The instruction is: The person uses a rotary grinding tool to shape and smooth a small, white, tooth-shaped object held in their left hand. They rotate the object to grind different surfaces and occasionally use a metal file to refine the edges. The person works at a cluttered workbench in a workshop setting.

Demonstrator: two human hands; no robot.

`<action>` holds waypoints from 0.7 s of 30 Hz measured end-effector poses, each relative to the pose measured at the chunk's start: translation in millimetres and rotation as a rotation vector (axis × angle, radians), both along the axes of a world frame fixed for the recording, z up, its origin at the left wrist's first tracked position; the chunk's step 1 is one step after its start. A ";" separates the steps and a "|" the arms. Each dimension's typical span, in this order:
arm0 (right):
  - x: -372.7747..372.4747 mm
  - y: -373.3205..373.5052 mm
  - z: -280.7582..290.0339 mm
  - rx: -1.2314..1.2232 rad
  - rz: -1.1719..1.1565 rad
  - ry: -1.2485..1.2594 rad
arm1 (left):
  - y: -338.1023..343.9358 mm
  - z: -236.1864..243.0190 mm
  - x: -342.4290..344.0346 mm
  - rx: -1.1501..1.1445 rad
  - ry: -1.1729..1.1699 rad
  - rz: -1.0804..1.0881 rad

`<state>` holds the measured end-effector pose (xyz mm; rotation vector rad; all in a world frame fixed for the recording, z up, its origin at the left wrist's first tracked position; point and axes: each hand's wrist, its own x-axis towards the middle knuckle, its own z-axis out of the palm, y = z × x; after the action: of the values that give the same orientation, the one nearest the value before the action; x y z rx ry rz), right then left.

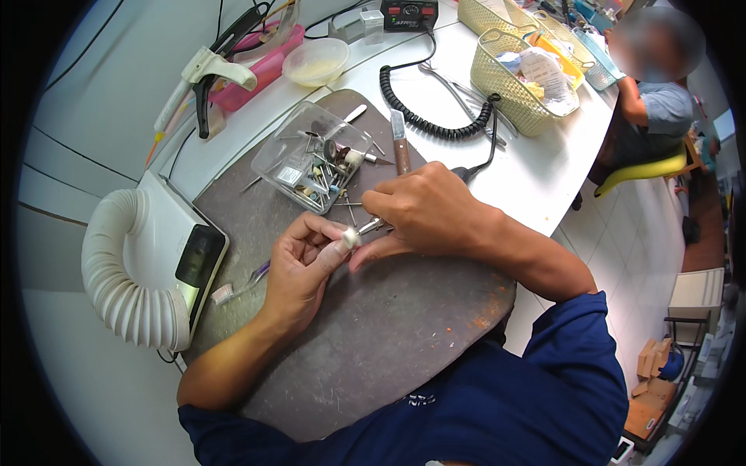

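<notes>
Between the thumb and fingers of my left hand [299, 268] is a small whitish piece [351, 238], too small to make out its exact kind. My right hand [431, 210] grips a rotary handpiece [372, 226], its metal nose pointing left at the piece and appearing to touch it. The handpiece's body is mostly covered by my fingers. Its black coiled cord [420, 123] runs to a black control box [410, 14] at the back. Just beyond both hands, an open clear plastic box [272, 147] contains several burs and polishing bits. A wooden-handled knife [401, 147] lies beside it.
A grey work board [373, 334] lies under my hands. Left are a toothbrush [225, 293] and a white unit with a ribbed hose [109, 256]. A pink container [241, 93], plastic bowl [315, 62] and yellow baskets [505, 85] stand behind. Another person [660, 101] sits far right.
</notes>
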<state>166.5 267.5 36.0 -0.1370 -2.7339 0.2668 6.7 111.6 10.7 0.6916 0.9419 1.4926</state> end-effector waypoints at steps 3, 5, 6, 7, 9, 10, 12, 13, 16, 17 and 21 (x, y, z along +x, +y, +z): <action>1.1 3.6 -0.1 0.002 -0.014 -0.014 | 0.8 -0.8 -1.0 -0.003 0.003 -0.015; 0.9 4.2 -0.2 0.005 -0.016 -0.051 | 0.8 -0.9 -0.8 0.003 0.011 -0.017; 0.4 3.0 0.8 0.003 -0.007 -0.042 | 0.7 -0.9 -0.7 0.005 0.015 -0.018; -0.5 0.9 2.9 0.000 0.001 -0.032 | 0.5 -0.7 -0.8 0.001 0.012 -0.016; -0.9 -0.8 4.2 -0.002 0.010 -0.025 | -0.7 -0.4 -1.0 -0.008 0.006 -0.012; -0.9 -0.6 4.1 -0.002 0.010 -0.028 | -0.9 -0.7 -0.8 -0.014 0.007 -0.005; -0.1 0.4 3.6 0.012 0.002 -0.012 | -0.6 -0.8 -0.4 -0.024 0.010 0.008; 0.8 1.7 2.1 0.024 -0.004 0.004 | -0.5 -1.2 -0.8 -0.021 0.008 -0.004; 0.4 2.7 -0.3 0.032 0.002 0.023 | -0.1 -2.6 -1.9 -0.015 0.016 -0.023; 0.0 2.4 -0.8 0.028 0.008 0.024 | -0.5 -2.6 -1.8 -0.018 0.027 -0.022; -1.4 0.6 -1.9 0.031 0.021 0.052 | -0.6 -1.1 -0.3 -0.006 0.024 -0.012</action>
<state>165.1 268.1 34.1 -0.0919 -2.6880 0.2306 6.4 111.0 9.6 0.7112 0.9588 1.4728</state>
